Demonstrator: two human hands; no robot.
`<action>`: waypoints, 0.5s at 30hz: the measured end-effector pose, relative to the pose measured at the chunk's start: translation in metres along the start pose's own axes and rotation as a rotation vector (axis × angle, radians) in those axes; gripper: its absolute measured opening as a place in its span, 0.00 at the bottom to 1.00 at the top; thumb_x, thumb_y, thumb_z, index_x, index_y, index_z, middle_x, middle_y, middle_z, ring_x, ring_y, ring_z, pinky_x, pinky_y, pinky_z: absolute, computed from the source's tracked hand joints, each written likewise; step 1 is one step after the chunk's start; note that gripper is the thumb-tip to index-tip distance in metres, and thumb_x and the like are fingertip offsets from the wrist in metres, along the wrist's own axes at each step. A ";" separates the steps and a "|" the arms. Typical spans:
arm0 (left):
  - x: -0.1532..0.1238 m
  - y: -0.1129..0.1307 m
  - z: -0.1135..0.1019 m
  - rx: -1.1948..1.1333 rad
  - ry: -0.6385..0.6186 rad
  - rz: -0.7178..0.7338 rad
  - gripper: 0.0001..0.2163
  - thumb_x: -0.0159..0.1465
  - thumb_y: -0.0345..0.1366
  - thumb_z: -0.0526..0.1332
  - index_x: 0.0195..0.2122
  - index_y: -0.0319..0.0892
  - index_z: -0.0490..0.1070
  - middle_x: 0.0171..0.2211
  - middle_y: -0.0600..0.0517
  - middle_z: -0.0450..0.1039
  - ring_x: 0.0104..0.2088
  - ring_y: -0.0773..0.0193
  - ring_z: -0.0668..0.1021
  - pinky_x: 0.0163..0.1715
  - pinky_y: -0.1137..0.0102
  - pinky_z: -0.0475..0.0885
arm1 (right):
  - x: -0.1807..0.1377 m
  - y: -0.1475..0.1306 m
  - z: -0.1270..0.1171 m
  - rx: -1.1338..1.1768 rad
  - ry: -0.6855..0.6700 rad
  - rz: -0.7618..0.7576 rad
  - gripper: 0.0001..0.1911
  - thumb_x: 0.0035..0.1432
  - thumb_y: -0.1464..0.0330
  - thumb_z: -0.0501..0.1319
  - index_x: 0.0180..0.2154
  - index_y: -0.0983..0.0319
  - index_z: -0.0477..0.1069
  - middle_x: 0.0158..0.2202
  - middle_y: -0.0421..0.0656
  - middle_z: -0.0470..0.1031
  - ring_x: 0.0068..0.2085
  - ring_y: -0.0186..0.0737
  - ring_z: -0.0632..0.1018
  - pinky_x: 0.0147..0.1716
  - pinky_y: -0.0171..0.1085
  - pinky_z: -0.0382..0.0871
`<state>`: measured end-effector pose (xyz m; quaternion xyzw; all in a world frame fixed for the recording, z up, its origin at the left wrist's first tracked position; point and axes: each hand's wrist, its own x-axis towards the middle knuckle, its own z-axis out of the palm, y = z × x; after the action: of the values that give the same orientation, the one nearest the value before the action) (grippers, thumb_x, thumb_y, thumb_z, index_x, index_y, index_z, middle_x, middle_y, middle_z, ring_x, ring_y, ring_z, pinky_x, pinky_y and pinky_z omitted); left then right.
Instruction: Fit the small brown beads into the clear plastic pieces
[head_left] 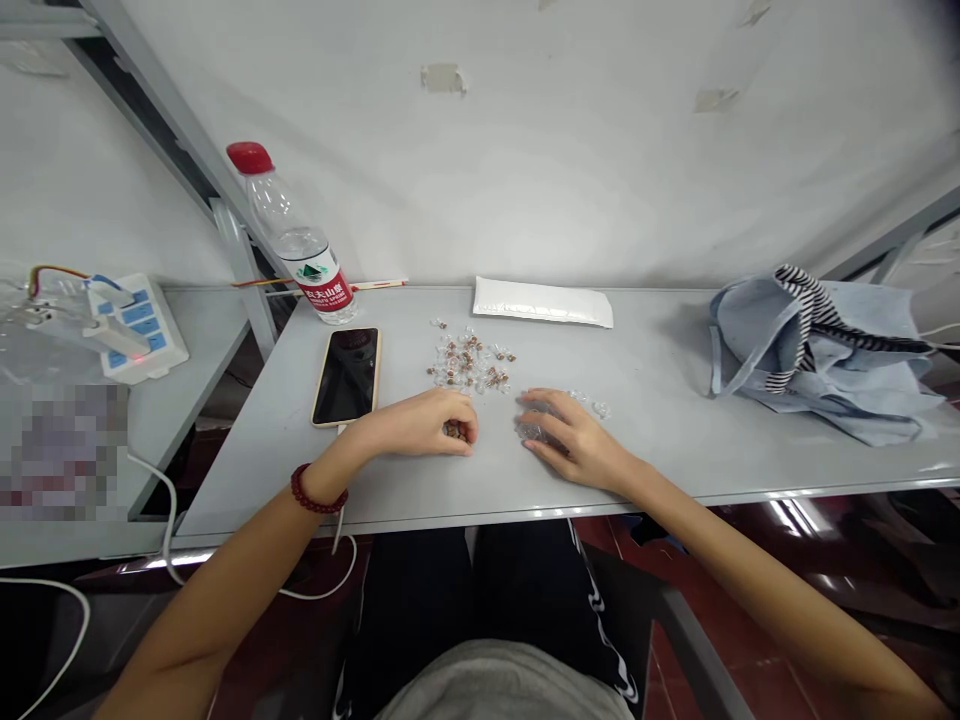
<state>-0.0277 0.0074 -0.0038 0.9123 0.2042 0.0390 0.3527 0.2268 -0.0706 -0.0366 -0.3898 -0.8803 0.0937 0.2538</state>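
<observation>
Fingers of left hand curled inward, grasping small brown pieces. Fingers of right hand loosely spread, bent over clear pieces on table; grip not closed. Mixed pile of clear and brown pieces: middle of table, just beyond hands. Phone: left of pile, near left wrist. Bottle with red cap: far left, beyond phone. White packet: far edge, right of pile. Light-blue cloth with striped band: right end.
</observation>
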 end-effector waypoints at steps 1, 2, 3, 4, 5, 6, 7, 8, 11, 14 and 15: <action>0.000 0.000 0.000 -0.003 -0.001 -0.005 0.03 0.59 0.33 0.62 0.31 0.41 0.76 0.31 0.51 0.74 0.34 0.64 0.73 0.37 0.71 0.67 | 0.000 0.000 0.000 -0.008 -0.002 -0.007 0.11 0.63 0.67 0.54 0.46 0.62 0.69 0.52 0.54 0.67 0.56 0.52 0.67 0.51 0.55 0.66; 0.000 0.000 -0.001 -0.005 -0.001 -0.010 0.04 0.59 0.33 0.62 0.31 0.41 0.76 0.31 0.51 0.74 0.34 0.64 0.73 0.36 0.71 0.67 | 0.000 0.001 0.001 -0.012 -0.001 -0.017 0.11 0.63 0.68 0.54 0.45 0.62 0.70 0.51 0.54 0.68 0.56 0.52 0.67 0.51 0.55 0.66; 0.000 0.000 -0.001 -0.009 -0.001 -0.013 0.04 0.59 0.33 0.62 0.31 0.41 0.76 0.31 0.51 0.74 0.34 0.64 0.74 0.36 0.71 0.68 | 0.001 0.001 0.001 -0.014 0.004 -0.029 0.10 0.63 0.69 0.55 0.45 0.62 0.70 0.51 0.54 0.68 0.55 0.51 0.67 0.51 0.54 0.66; 0.000 0.000 -0.001 -0.014 -0.001 -0.016 0.04 0.60 0.34 0.62 0.32 0.41 0.76 0.32 0.51 0.74 0.34 0.64 0.74 0.36 0.72 0.68 | 0.002 0.002 0.002 -0.015 0.013 -0.039 0.10 0.63 0.69 0.55 0.44 0.63 0.70 0.49 0.54 0.69 0.55 0.51 0.68 0.50 0.53 0.67; 0.001 0.001 -0.001 -0.020 0.000 -0.016 0.05 0.60 0.34 0.62 0.32 0.40 0.76 0.32 0.51 0.75 0.34 0.65 0.74 0.36 0.72 0.68 | 0.003 0.002 0.003 -0.013 0.021 -0.045 0.09 0.62 0.69 0.55 0.44 0.63 0.70 0.48 0.54 0.70 0.53 0.50 0.68 0.49 0.53 0.67; 0.001 0.001 -0.001 -0.024 0.006 -0.014 0.05 0.60 0.34 0.62 0.32 0.40 0.77 0.32 0.51 0.75 0.34 0.65 0.75 0.37 0.72 0.68 | 0.005 0.002 0.004 -0.012 0.029 -0.048 0.09 0.62 0.70 0.55 0.43 0.63 0.69 0.47 0.53 0.70 0.51 0.49 0.69 0.48 0.52 0.67; 0.001 0.002 -0.001 -0.027 0.023 -0.011 0.05 0.60 0.34 0.62 0.31 0.40 0.77 0.31 0.51 0.75 0.34 0.65 0.75 0.37 0.71 0.68 | 0.007 0.002 0.004 -0.010 0.036 -0.049 0.08 0.62 0.70 0.55 0.42 0.63 0.69 0.45 0.53 0.71 0.49 0.48 0.70 0.46 0.50 0.68; 0.001 0.003 -0.001 -0.030 0.054 -0.006 0.05 0.61 0.34 0.61 0.31 0.40 0.76 0.31 0.51 0.75 0.34 0.65 0.75 0.37 0.71 0.69 | 0.010 0.001 0.005 -0.009 0.039 -0.050 0.07 0.62 0.70 0.55 0.41 0.63 0.69 0.43 0.52 0.72 0.47 0.47 0.71 0.45 0.49 0.68; 0.002 0.006 -0.001 -0.043 0.211 0.015 0.05 0.61 0.34 0.61 0.32 0.40 0.76 0.31 0.51 0.76 0.34 0.65 0.75 0.39 0.70 0.68 | 0.018 0.001 0.007 -0.015 0.033 -0.059 0.07 0.63 0.69 0.54 0.39 0.62 0.70 0.40 0.49 0.73 0.44 0.45 0.71 0.43 0.46 0.67; 0.001 0.007 -0.003 -0.071 0.310 0.008 0.05 0.61 0.34 0.61 0.33 0.40 0.76 0.32 0.51 0.76 0.35 0.65 0.75 0.40 0.70 0.68 | 0.023 0.002 0.010 -0.023 -0.002 -0.062 0.08 0.64 0.68 0.54 0.40 0.63 0.71 0.39 0.48 0.73 0.43 0.44 0.70 0.43 0.44 0.67; 0.001 0.007 -0.003 -0.081 0.311 -0.007 0.05 0.61 0.35 0.61 0.33 0.40 0.76 0.32 0.51 0.76 0.34 0.65 0.75 0.39 0.70 0.68 | 0.024 0.002 0.010 -0.029 -0.020 -0.058 0.09 0.65 0.68 0.54 0.40 0.63 0.71 0.39 0.49 0.72 0.43 0.44 0.70 0.43 0.44 0.66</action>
<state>-0.0249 0.0052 0.0033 0.8796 0.2580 0.1867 0.3534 0.2092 -0.0516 -0.0373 -0.3668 -0.8950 0.0775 0.2419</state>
